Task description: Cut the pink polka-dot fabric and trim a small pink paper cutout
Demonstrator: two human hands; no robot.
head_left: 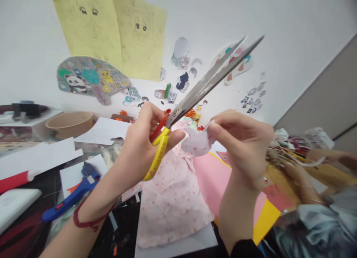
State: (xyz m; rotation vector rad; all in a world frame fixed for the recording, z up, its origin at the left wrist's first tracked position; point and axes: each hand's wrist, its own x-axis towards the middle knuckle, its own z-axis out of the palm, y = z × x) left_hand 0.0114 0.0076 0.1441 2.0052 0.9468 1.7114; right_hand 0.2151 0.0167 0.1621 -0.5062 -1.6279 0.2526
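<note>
My left hand [145,139] is closed around a pair of scissors [178,111] with one red and one yellow handle. The blades point up and to the right, slightly parted. Between thumb and fingers, my right hand [240,142] pinches a small piece of pale fabric [196,141] with pinkish dots, which hangs just right of my left thumb. Below both hands, a larger sheet of pink dotted fabric [173,198] lies on white paper [192,247]. The small piece and the sheet look alike in pattern.
A blue glue gun [74,198] lies on the left, near a white box-like object [16,206]. Pink paper [212,176] and yellow paper [266,217] lie on the right. A round tan bowl [69,124] stands behind. Another person's arm [301,180] is at the right edge.
</note>
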